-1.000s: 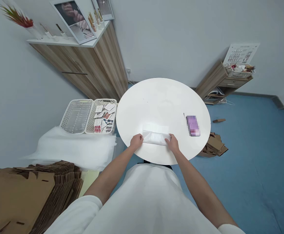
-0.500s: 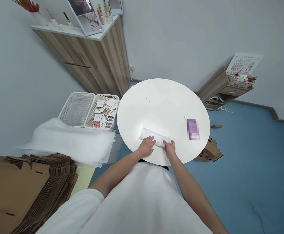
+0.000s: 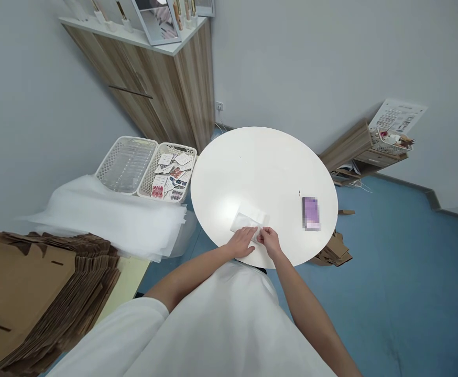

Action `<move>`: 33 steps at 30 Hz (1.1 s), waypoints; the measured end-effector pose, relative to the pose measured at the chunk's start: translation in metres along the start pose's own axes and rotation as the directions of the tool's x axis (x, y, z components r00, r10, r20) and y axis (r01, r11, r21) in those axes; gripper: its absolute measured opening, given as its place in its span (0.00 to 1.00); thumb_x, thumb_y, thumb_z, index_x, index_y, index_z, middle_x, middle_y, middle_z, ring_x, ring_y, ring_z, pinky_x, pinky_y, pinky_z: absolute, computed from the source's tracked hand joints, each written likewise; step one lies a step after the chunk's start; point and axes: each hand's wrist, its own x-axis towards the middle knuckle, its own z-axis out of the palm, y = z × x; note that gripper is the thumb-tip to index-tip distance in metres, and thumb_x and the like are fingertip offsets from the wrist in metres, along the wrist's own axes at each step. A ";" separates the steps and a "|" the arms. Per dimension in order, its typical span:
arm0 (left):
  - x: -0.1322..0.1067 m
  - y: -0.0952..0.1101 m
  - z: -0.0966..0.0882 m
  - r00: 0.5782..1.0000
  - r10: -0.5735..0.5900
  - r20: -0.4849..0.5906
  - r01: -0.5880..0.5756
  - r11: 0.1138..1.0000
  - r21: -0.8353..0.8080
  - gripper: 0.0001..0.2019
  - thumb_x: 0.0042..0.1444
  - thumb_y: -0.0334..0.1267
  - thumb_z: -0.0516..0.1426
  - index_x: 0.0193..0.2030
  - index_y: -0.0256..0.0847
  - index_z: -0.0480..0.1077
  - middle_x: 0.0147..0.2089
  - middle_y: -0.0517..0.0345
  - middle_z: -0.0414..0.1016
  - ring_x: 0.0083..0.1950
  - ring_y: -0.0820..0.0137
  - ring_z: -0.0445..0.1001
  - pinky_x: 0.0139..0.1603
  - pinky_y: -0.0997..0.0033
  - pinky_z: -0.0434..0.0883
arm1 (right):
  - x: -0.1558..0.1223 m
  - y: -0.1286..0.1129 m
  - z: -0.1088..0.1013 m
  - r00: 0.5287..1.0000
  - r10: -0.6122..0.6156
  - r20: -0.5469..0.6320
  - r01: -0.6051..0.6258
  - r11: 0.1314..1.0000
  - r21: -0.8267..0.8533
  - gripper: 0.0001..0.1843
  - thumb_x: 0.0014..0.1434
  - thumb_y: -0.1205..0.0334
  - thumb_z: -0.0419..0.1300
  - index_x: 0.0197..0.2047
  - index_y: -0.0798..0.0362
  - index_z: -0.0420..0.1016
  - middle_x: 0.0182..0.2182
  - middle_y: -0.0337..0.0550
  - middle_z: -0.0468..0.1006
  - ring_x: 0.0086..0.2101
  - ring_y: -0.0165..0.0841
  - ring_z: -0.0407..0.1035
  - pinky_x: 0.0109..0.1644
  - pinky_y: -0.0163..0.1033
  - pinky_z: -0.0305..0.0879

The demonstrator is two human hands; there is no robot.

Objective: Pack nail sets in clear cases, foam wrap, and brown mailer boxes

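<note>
A folded white foam sheet (image 3: 249, 218) lies near the front edge of the round white table (image 3: 260, 167). My left hand (image 3: 243, 243) rests flat on the sheet's near left part, fingers stretched out. My right hand (image 3: 269, 240) is beside it, its fingers pinched on the sheet's near right corner. The two hands almost touch. A purple phone (image 3: 311, 212) lies on the table to the right, apart from both hands.
Two white baskets (image 3: 128, 166), one with small cards (image 3: 171, 177), stand left of the table above a pile of white foam sheets (image 3: 103, 219). Flat cardboard boxes (image 3: 36, 283) are stacked at the lower left. A wooden cabinet (image 3: 162, 78) stands behind; cardboard scraps (image 3: 333, 248) lie on the blue floor.
The sheet has been folded shorter from a long strip. My hands came together from its two ends toward the middle near the table's edge. The view tilted a little.
</note>
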 end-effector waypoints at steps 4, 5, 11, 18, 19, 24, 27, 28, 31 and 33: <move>0.002 0.004 -0.003 0.997 0.073 -0.027 -0.070 0.994 0.084 0.31 0.53 0.44 0.48 0.62 0.39 0.41 0.62 0.47 0.51 0.60 0.62 0.53 0.56 0.60 0.52 | 0.003 -0.001 0.004 0.997 -0.012 0.082 0.018 0.997 -0.069 0.09 0.42 0.66 0.56 0.32 0.54 0.68 0.25 0.39 0.72 0.26 0.28 0.68 0.34 0.36 0.67; 0.003 0.004 -0.004 0.995 0.104 -0.002 -0.103 0.988 0.117 0.31 0.53 0.45 0.48 0.62 0.40 0.43 0.62 0.48 0.52 0.60 0.61 0.53 0.56 0.60 0.51 | 0.005 -0.002 0.002 0.995 -0.006 0.096 0.014 0.996 -0.088 0.10 0.43 0.66 0.55 0.32 0.54 0.68 0.26 0.40 0.73 0.28 0.29 0.68 0.35 0.37 0.67; 0.000 0.000 -0.003 0.985 0.129 0.112 -0.156 0.947 0.280 0.27 0.53 0.45 0.49 0.59 0.40 0.51 0.60 0.48 0.56 0.60 0.59 0.52 0.57 0.56 0.48 | 0.009 -0.007 -0.020 0.987 -0.096 0.132 0.149 0.860 -0.489 0.15 0.48 0.63 0.52 0.39 0.55 0.71 0.34 0.44 0.73 0.33 0.32 0.68 0.42 0.41 0.64; -0.006 -0.008 -0.007 0.989 0.103 0.108 -0.126 0.965 0.229 0.25 0.51 0.42 0.51 0.57 0.43 0.54 0.62 0.50 0.53 0.61 0.59 0.50 0.58 0.57 0.47 | -0.005 0.022 -0.022 0.911 -0.347 0.221 0.366 0.440 -0.820 0.30 0.53 0.59 0.49 0.60 0.49 0.49 0.54 0.49 0.56 0.44 0.36 0.64 0.40 0.40 0.64; -0.007 -0.009 -0.008 0.991 0.087 0.098 -0.105 0.974 0.202 0.25 0.51 0.42 0.52 0.57 0.44 0.54 0.62 0.51 0.53 0.61 0.59 0.50 0.58 0.56 0.47 | -0.006 0.025 -0.018 0.910 -0.338 0.239 0.371 0.408 -0.835 0.30 0.54 0.60 0.48 0.60 0.48 0.47 0.55 0.49 0.54 0.45 0.37 0.63 0.40 0.40 0.64; -0.019 -0.015 -0.010 0.988 -0.149 -0.029 0.151 0.986 0.075 0.24 0.51 0.44 0.52 0.56 0.46 0.55 0.63 0.49 0.49 0.62 0.56 0.48 0.57 0.53 0.49 | -0.006 0.030 0.008 0.889 -0.366 0.276 0.392 0.295 -0.872 0.30 0.55 0.68 0.45 0.61 0.47 0.46 0.60 0.48 0.49 0.52 0.42 0.56 0.43 0.44 0.62; -0.029 -0.026 -0.007 0.842 -0.517 -0.150 0.515 0.855 -0.059 0.28 0.52 0.47 0.50 0.58 0.43 0.49 0.64 0.42 0.43 0.63 0.51 0.45 0.54 0.47 0.52 | -0.005 0.035 0.018 0.878 -0.388 0.278 0.406 0.299 -0.864 0.35 0.51 0.74 0.45 0.62 0.49 0.43 0.60 0.48 0.49 0.50 0.44 0.56 0.43 0.45 0.62; -0.031 -0.029 -0.006 0.771 -0.620 -0.147 0.608 0.784 -0.123 0.29 0.52 0.49 0.50 0.58 0.41 0.47 0.63 0.40 0.43 0.63 0.50 0.45 0.53 0.46 0.54 | -0.004 0.037 0.020 0.878 -0.392 0.274 0.407 0.311 -0.859 0.36 0.50 0.75 0.45 0.62 0.49 0.43 0.61 0.49 0.48 0.50 0.44 0.56 0.42 0.46 0.62; -0.033 -0.038 0.001 0.677 -0.735 -0.046 0.691 0.655 -0.306 0.32 0.51 0.51 0.50 0.58 0.39 0.44 0.61 0.37 0.46 0.61 0.52 0.50 0.51 0.51 0.59 | -0.004 0.040 0.024 0.886 -0.386 0.256 0.400 0.360 -0.843 0.37 0.49 0.76 0.45 0.62 0.51 0.42 0.61 0.50 0.46 0.49 0.46 0.57 0.41 0.47 0.62; -0.030 -0.041 0.006 0.658 -0.753 -0.003 0.687 0.601 -0.409 0.34 0.50 0.51 0.52 0.59 0.39 0.43 0.60 0.38 0.48 0.59 0.57 0.55 0.51 0.57 0.62 | -0.003 0.041 0.024 0.891 -0.377 0.253 0.397 0.377 -0.837 0.36 0.50 0.76 0.44 0.62 0.51 0.42 0.61 0.50 0.46 0.50 0.46 0.56 0.41 0.47 0.62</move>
